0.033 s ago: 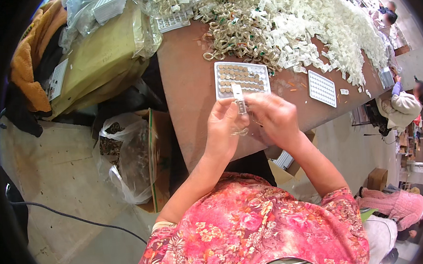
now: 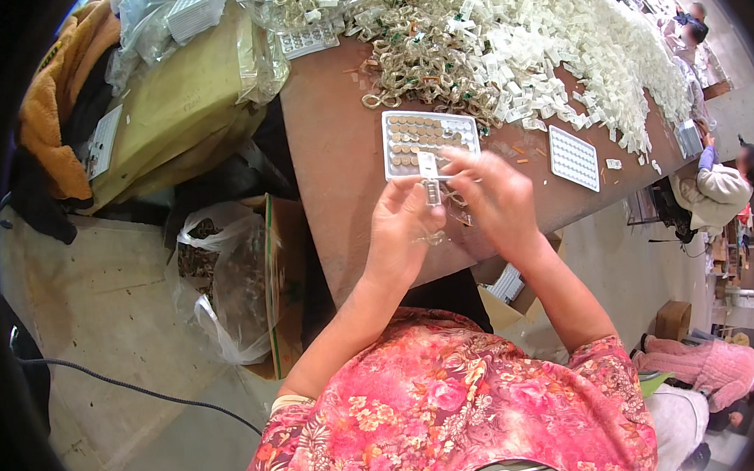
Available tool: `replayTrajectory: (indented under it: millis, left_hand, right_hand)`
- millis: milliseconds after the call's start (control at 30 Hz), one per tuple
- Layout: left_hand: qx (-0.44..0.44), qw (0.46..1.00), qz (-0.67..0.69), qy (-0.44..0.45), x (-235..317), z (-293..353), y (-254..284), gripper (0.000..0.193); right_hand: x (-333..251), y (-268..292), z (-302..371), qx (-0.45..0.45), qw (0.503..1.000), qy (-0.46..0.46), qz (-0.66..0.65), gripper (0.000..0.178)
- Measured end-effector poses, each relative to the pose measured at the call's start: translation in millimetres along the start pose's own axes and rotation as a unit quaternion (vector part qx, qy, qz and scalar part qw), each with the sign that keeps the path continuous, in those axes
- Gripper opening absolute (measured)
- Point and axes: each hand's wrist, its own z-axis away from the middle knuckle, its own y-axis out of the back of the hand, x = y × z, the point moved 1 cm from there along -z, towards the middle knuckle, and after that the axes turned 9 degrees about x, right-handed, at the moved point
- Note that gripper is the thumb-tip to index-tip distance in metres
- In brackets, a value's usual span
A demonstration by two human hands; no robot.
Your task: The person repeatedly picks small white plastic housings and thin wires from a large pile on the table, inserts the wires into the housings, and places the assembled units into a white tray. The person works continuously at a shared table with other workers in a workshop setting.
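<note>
Between the thumb and fingers of my left hand (image 2: 402, 226) is a small clear plastic case with a white flap (image 2: 427, 166), held upright. A thin clear loop (image 2: 432, 238) hangs below those fingers. My right hand (image 2: 496, 193) hovers just right of the case, its fingers smeared by motion, so whether they hold anything is unclear. Thin strands show under its fingertips. Directly beyond both hands lies a white tray (image 2: 387, 137) with rows of small round tan discs, some of its pockets bare.
A heap of coiled loops (image 2: 423, 62) and a large pile of white plastic pieces (image 2: 545, 30) cover the back of the brown table (image 2: 332, 187). To the right lies another white tray (image 2: 574, 159). A carton with a plastic bag (image 2: 226, 286) stands left on the floor. Other people are at right.
My right hand's fingers have drawn slightly away from the white flap and spread. My left hand keeps its grip on the case in nearly the same spot.
</note>
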Motion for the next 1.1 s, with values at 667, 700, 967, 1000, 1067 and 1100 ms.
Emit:
replayTrajectory:
  millis: [667, 700, 967, 1000, 1067, 1100]
  left_hand:
    - [0.042, 0.98, 0.088, 0.175, 7, 23, -16, 0.03]
    - [0.053, 0.978, 0.086, 0.18, 6, 23, -17, 0.03]
    - [0.043, 0.966, 0.132, 0.219, -2, 24, -17, 0.025]
    - [0.069, 0.966, 0.132, 0.209, -4, 22, -15, 0.024]
    - [0.03, 0.99, 0.051, 0.127, -5, 17, -11, 0.022]
    - [0.022, 0.996, 0.008, 0.084, -5, 14, -9, 0.021]
  right_hand:
    - [-6, 4, 2, -0.005, 0.968, 0.251, 0.019, 0.032]
    - [-4, 4, 1, -0.009, 0.963, 0.267, 0.034, 0.031]
    - [4, 9, 14, 0.016, 0.975, 0.22, 0.032, 0.03]
    - [7, 13, 15, 0.031, 0.978, 0.204, 0.024, 0.03]
    - [12, 29, 26, 0.038, 0.998, 0.016, 0.039, 0.033]
    - [20, 41, 27, 0.068, 0.993, -0.098, 0.022, 0.03]
